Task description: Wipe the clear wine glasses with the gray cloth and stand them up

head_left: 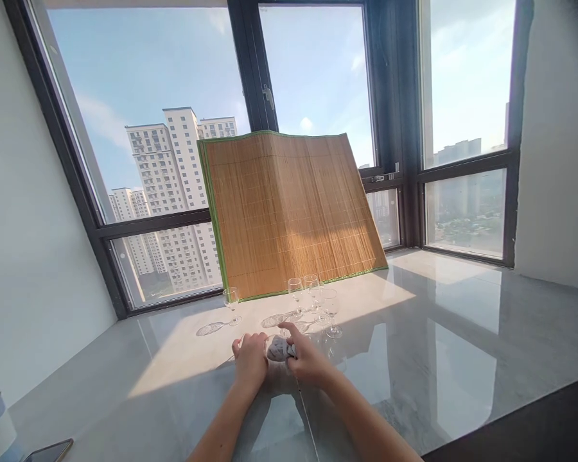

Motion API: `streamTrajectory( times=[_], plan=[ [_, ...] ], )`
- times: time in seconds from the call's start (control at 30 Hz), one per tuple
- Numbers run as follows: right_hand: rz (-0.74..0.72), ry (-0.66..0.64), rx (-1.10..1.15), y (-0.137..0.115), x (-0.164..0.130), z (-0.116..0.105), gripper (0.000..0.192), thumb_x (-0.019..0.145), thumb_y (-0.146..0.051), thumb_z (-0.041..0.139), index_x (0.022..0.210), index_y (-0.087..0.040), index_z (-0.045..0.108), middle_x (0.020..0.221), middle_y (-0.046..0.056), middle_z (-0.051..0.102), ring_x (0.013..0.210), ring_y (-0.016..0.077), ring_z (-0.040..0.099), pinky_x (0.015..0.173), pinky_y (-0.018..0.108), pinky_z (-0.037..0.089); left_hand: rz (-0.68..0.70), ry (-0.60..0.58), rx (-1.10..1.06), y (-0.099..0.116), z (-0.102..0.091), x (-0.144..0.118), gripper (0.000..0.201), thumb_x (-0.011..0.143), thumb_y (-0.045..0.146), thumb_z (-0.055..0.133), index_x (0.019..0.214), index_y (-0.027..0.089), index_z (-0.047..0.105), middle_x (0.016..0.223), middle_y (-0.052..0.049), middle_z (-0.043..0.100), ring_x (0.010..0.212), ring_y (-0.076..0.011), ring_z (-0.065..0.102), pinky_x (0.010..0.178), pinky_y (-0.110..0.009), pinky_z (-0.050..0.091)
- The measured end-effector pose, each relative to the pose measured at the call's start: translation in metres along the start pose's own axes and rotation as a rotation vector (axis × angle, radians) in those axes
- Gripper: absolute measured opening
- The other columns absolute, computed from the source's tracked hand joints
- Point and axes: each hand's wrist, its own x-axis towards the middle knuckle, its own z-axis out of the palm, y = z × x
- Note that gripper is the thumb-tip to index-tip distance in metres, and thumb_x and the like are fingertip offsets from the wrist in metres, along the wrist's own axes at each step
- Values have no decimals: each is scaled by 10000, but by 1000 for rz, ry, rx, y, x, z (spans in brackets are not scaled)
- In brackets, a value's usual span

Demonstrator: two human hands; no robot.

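Gripping a small grey cloth [278, 348], left hand [250, 361], right hand [308, 359], between them

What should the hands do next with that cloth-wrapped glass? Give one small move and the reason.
Probably turn the glass a little inside the cloth. The left hand and right hand both hold it just above the counter, the cloth covers only part of it, and four wine glasses stand close behind.

Bright daylight pours through the windows [318, 96] across the top of the frame, the mat [289, 212] casting a long shadow down the glossy counter [462, 333] at centre, with sky glare at lower right, sharp focus, and wide-angle bending at the edges.
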Motion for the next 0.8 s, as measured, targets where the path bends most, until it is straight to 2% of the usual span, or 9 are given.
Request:
streamTrajectory(
  times=[0.17, 0.33, 0.43, 0.53, 0.7, 0.8],
  plan=[
    [75, 42, 158, -3, 3, -3, 662, 568, -56, 464, 1206, -231, 476, 661, -61, 483, 550, 99, 392, 508, 209, 287, 22, -38, -45, 4, -2, 1, 293, 858, 126, 384, 917, 230, 651, 953, -52, 685, 1000, -236, 545, 936, -447, 258],
    [159, 240, 374, -9, 6, -9, 606, 595, -126, 493, 1195, -214, 489, 669, -58, 463, 545, 99, 410, 504, 210, 317, -3, 36, -124, 3, 2, 7, 291, 876, 158, 385, 970, 225, 653, 933, -62, 694, 975, -229, 558, 916, -417, 267],
    [167, 381, 339, -8, 8, -12, 578, 634, -153, 489, 1210, -202, 487, 686, -43, 496, 549, 106, 436, 514, 219, 344, -48, 32, -180, 3, 8, 8, 324, 901, 186, 349, 988, 220, 659, 927, -69, 699, 987, -239, 575, 902, -412, 289],
    [107, 545, 200, -8, 9, -11, 552, 650, -157, 497, 1201, -195, 485, 713, -35, 522, 552, 109, 441, 527, 232, 368, -36, 39, -248, 4, 14, 8, 326, 904, 225, 344, 1002, 216, 655, 926, -66, 699, 984, -242, 591, 902, -405, 323],
    [85, 824, 51, -11, 8, -13, 484, 721, -166, 466, 1205, -187, 471, 808, 9, 588, 585, 132, 508, 566, 259, 411, -74, -54, -628, 9, 18, 11, 279, 861, 356, 427, 940, 192, 639, 741, -28, 660, 754, -197, 620, 762, -333, 433],
    [97, 860, -22, -10, 7, -14, 465, 743, -165, 454, 1207, -178, 459, 870, 41, 632, 619, 158, 555, 595, 278, 428, -140, -93, -986, 15, 16, 10, 360, 807, 456, 542, 974, 154, 641, 786, -65, 685, 796, -215, 640, 730, -331, 470]
  ],
)
